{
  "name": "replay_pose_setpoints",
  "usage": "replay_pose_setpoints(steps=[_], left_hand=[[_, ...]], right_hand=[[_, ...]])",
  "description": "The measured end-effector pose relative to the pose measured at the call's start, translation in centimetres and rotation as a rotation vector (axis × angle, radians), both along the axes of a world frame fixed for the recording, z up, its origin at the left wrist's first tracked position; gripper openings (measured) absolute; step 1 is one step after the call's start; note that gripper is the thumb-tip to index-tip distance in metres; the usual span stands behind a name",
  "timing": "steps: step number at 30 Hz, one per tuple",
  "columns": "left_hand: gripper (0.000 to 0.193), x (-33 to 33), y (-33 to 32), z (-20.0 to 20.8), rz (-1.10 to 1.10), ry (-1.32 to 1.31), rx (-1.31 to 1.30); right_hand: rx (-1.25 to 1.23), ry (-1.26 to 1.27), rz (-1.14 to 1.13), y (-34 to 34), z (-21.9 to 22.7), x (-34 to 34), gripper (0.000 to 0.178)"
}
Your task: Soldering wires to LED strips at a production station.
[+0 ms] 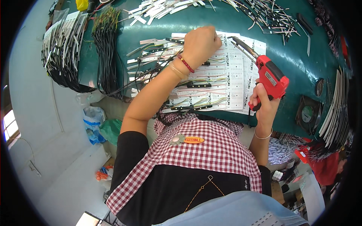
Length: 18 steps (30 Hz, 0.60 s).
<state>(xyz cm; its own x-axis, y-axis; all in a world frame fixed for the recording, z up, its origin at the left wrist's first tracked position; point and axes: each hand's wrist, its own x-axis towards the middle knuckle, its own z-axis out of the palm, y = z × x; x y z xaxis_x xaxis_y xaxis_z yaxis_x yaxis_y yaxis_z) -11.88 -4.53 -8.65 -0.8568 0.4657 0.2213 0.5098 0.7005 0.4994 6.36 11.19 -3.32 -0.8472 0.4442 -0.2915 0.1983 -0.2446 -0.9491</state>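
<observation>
My right hand [264,98] is wrapped round the grip of a red and black soldering gun [272,77]. The gun's long metal tip slants up and left, ending just right of my left hand [200,44]. That left hand is closed over the upper part of a set of white circuit boards [234,81]; anything between its fingers is hidden. Thin coloured wires and narrow strips with black sleeves [199,86] lie across the boards' left side. Black cables [145,77] run out from there, passing under my left forearm.
On the green table [169,24], a bundle of black cables [105,56] and a stack of white strips [68,45] hang over the left edge. Loose strips [162,9] lie at the back, more wired pieces [269,19] at back right. A small fan [307,114] sits at right.
</observation>
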Motion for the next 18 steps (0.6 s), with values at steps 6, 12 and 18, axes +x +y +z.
replay_pose_setpoints(steps=[6, 12, 18], left_hand=[[0.016, 0.18, -0.07, -0.04, 0.020, -0.067, -0.003], [0.015, 0.16, -0.21, 0.19, -0.003, -0.072, 0.020], [0.014, 0.28, -0.10, 0.05, -0.002, -0.028, 0.018]], right_hand=[[0.089, -0.065, 0.040, -0.21, -0.20, -0.37, 0.021], [0.032, -0.062, 0.050, -0.14, -0.09, -0.23, 0.011], [0.050, -0.091, 0.068, -0.20, -0.12, -0.17, 0.009]])
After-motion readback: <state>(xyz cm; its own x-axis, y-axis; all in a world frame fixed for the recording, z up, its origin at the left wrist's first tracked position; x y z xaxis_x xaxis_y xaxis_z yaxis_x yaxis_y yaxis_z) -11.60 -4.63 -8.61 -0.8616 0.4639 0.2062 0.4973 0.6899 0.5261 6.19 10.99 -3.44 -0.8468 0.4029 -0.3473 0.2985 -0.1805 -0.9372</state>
